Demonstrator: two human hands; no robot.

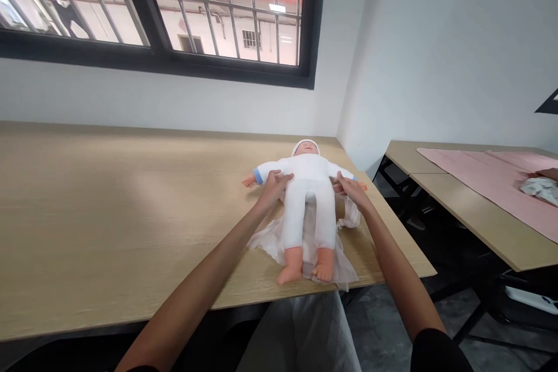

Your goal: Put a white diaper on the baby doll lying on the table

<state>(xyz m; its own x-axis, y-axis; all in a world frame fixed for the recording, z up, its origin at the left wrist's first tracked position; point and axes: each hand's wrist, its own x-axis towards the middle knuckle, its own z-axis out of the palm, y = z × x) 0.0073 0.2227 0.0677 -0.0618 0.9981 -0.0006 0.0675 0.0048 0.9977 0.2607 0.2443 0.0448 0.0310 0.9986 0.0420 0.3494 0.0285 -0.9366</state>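
Note:
A baby doll (310,171) in a white body suit with blue cuffs lies on its back, its head away from me and its bare feet towards me. Under its legs and hips a sheer white cloth (265,238) is spread, bunched beside the right hip. My left hand (274,189) rests at the doll's waist on the left, thumb and fingers apart. On the other side, my right hand (352,190) lies against the doll's side near its arm, fingers stretched out. Neither hand is visibly closed around anything.
The wooden table (131,215) meets the wall under a barred window (231,6). Across a gap on the right stands a second table (462,197) with a pink cloth (488,180). Another person's hand (548,174) touches a pale, patterned cloth (540,188) there.

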